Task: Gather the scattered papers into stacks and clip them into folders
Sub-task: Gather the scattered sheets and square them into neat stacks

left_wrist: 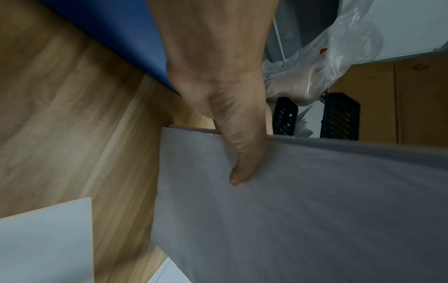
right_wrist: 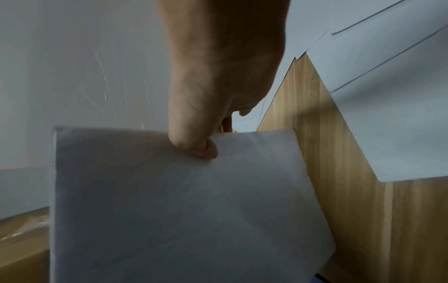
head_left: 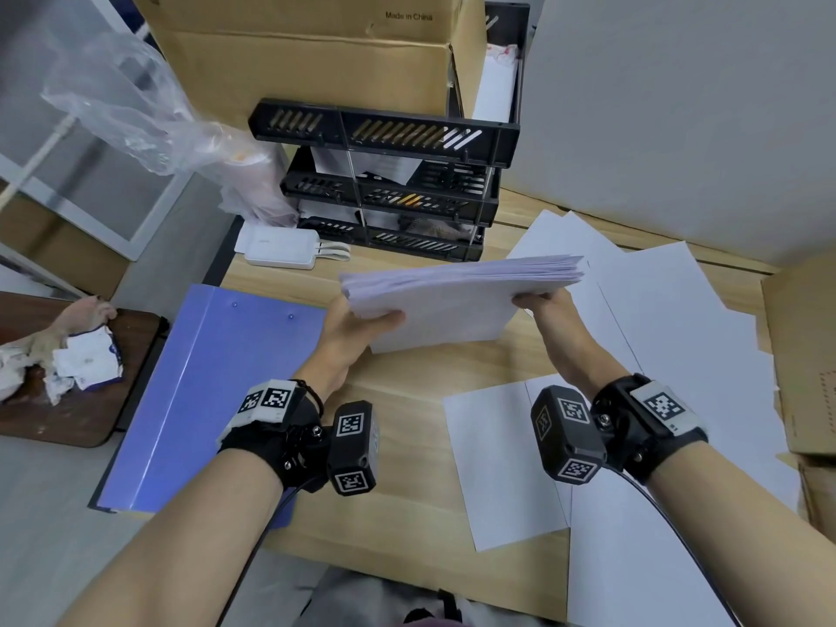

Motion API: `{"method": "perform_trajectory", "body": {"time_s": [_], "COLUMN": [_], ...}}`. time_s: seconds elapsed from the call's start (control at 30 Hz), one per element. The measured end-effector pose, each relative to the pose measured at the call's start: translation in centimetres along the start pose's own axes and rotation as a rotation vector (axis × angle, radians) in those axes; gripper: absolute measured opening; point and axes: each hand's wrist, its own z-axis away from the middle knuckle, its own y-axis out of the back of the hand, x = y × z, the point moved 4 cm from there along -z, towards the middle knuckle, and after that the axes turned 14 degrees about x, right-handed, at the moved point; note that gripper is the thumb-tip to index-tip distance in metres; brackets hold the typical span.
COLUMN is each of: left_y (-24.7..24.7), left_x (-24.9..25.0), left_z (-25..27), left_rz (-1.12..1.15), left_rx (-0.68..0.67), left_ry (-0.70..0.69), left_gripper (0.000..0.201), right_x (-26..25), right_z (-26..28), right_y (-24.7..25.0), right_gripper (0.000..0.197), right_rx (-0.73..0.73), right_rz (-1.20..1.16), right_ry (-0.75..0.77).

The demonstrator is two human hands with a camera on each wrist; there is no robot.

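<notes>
A thick stack of white papers (head_left: 452, 296) stands tilted above the wooden desk (head_left: 407, 445), held between both hands. My left hand (head_left: 357, 321) grips its left edge, thumb on the near face (left_wrist: 240, 172). My right hand (head_left: 543, 303) pinches the right edge, thumb pressed on the sheet (right_wrist: 198, 147). A closed blue folder (head_left: 203, 391) lies flat on the desk's left part, beside my left wrist. Loose white sheets (head_left: 511, 459) lie scattered on the desk's right side, some overlapping (head_left: 656, 319).
A black three-tier document tray (head_left: 393, 192) stands at the back with a cardboard box (head_left: 316, 52) on top. A white power bank (head_left: 280, 248) lies before it. A clear plastic bag (head_left: 135, 106) hangs at left. Cardboard (head_left: 805, 355) lies at right.
</notes>
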Motion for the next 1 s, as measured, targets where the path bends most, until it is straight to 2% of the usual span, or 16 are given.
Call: {"method": "perform_trajectory", "body": {"time_s": [0.13, 0.17, 0.27, 0.33, 0.43, 0.6, 0.67, 0.9, 1.0], "left_y": [-0.9, -1.2, -0.8, -0.6, -0.6, -1.2, -1.1, 0.2, 0.5], "left_x": [0.5, 0.4, -0.1, -0.6, -1.4, 0.6, 1.6, -1.7, -2.4], "left_z": [0.1, 0.2, -0.2, -0.1, 0.3, -0.4, -0.9, -0.2, -0.4], "left_rz": [-0.035, -0.043, -0.054, -0.05, -0.05, -0.01, -0.006, -0.156, -0.275], "left_rx": [-0.058, -0.037, 0.073, 0.073, 0.085, 0.047, 0.045, -0.068, -0.02], "left_ry": [-0.01, 0.014, 0.078, 0.093, 0.123, 0.023, -0.014, -0.008, -0.033], "left_gripper": [0.024, 0.022, 0.026, 0.034, 0.033, 0.028, 0.027, 0.036, 0.03], "right_x": [0.0, -0.2, -0.4, 0.4, 1.8, -0.2, -1.1, 1.6, 1.7], "right_z": [0.5, 0.6, 0.9, 1.0, 1.3, 1.3, 1.0, 1.8, 1.7], "right_y": [-0.9, -1.2, -1.3, -1.0, -0.9, -1.1, -0.9, -0.1, 0.1], "right_gripper": [0.032, 0.034, 0.044, 0.045, 0.045, 0.029, 0.028, 0.042, 0.039], "right_rx": [-0.014, -0.015, -0.027, -0.062, -0.113, -0.043, -0.026, -0.217, -0.203], "right_rz": [-0.028, -0.046, -0.062, -0.028, 0.021, -0.042, -0.071, 0.037, 0.086], "right_ry": [-0.005, -0.005, -0.021, -0.068, -0.114, 0.005, 0.028, -0.041, -0.04]}}
